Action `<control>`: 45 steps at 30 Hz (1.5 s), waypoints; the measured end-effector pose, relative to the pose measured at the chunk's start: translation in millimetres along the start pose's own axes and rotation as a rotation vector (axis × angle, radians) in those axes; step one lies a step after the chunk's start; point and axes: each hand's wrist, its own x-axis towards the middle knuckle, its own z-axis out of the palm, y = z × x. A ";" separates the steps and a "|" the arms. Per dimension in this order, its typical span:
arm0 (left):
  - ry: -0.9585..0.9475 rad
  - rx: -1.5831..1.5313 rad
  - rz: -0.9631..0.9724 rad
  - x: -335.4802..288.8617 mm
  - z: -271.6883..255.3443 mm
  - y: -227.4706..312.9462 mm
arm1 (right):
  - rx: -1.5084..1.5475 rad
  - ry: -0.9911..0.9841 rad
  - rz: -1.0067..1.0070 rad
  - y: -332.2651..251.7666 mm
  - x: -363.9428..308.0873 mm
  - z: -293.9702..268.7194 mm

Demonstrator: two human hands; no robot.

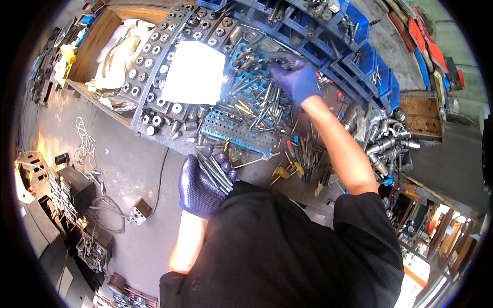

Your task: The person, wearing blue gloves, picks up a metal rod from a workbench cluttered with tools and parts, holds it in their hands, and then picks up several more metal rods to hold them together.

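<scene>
My left hand [197, 190], in a purple dimpled glove, is closed round a bundle of slim metal cutter shanks [215, 173] lying across the palm. Off to the right, my right hand [295, 76], gloved the same way, reaches over a heap of loose end mills and drill bits [267, 105]. Its fingers look curled but apart, and I make out nothing held in them. Below the heap lies a blue perforated tool rack [236, 132]. A gold-coloured drill bit [226, 145] stands close to my left fingertips.
A white sheet [194, 72] covers part of the collet rows [149, 49]. Blue bins [313, 38] line the back. Metal tool holders [385, 141] pile up at right, yellow-handled keys [281, 172] nearer. A wooden box [84, 64] and a coiled cord [84, 141] lie left.
</scene>
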 end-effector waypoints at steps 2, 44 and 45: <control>0.034 0.067 0.019 0.1 4.2 -1.4 | -0.073 0.144 -0.263 15.5 -1.9 -20.3; -0.106 0.533 -0.330 8.6 21.6 -144.5 | -0.608 0.179 0.790 172.6 -283.4 -129.5; -0.109 0.520 -0.323 6.8 21.9 -143.8 | -0.619 0.161 0.793 167.5 -282.7 -132.4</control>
